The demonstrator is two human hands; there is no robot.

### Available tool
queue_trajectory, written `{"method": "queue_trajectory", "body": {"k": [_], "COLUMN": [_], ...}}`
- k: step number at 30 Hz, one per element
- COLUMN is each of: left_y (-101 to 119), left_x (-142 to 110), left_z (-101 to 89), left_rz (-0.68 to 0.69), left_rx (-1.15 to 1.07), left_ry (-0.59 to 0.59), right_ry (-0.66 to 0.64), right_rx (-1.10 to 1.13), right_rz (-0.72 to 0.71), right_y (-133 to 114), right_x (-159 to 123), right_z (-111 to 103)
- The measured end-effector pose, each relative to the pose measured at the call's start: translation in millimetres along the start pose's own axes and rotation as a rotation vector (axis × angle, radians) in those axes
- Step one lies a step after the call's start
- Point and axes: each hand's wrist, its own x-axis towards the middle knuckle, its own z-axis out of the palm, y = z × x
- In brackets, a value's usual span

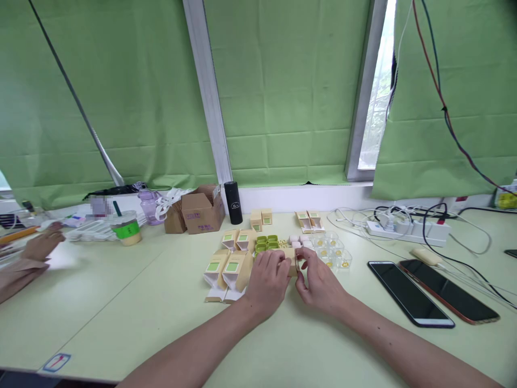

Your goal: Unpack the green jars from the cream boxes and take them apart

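Observation:
Between my two hands is a small tan cardboard box (291, 261), partly hidden by my fingers. My left hand (267, 277) is closed on its left side. The fingers and thumb of my right hand (317, 277) pinch its right end. Left of my hands lie several tan boxes (233, 268) with green labels and open white flaps. Just beyond my hands are small green square containers (266, 241), pinkish-white pieces (297, 241) and clear cups (333, 250) with yellow spots inside.
Small closed boxes (262, 216) and open boxes (310, 220) stand farther back. A black bottle (233, 202), a brown carton (202, 210) and a drink cup (126, 227) are to the left. Two phones (410, 293), a power strip (407, 230) and cables lie right. Another person's hand (42, 242) is far left.

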Motion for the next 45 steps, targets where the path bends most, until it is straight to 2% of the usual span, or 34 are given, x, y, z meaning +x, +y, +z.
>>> {"method": "queue_trajectory", "body": {"k": [16,23,29,32,40,45], "left_y": [1,-1,1,3,5,4], "left_x": [-3,-4,-4,-4,-2,-2], "left_z": [5.2,5.7,3.1,2.6,1.4,2.9], "left_rz": [-0.079,-0.203,-0.316,-0.346,-0.354,-0.331], "left_rx": [-0.058,-0.243,-0.394,-0.437,-0.474,-0.461], "left_ry": [-0.058,-0.096,-0.121,-0.117,-0.224,-0.209], "right_ry": [-0.019,0.007,0.011,0.057,0.120,0.131], "right_rx": [0.020,0.136,0.317,0.377,0.555,0.621], "right_rz": [0.039,0.104,0.224,0.311,0.543,0.540], "right_y": [6,7,0,2,16,19], "right_x": [-1,4,9,11,13,15], "right_z": [2,-7,-16,-18,-17,-18]}}
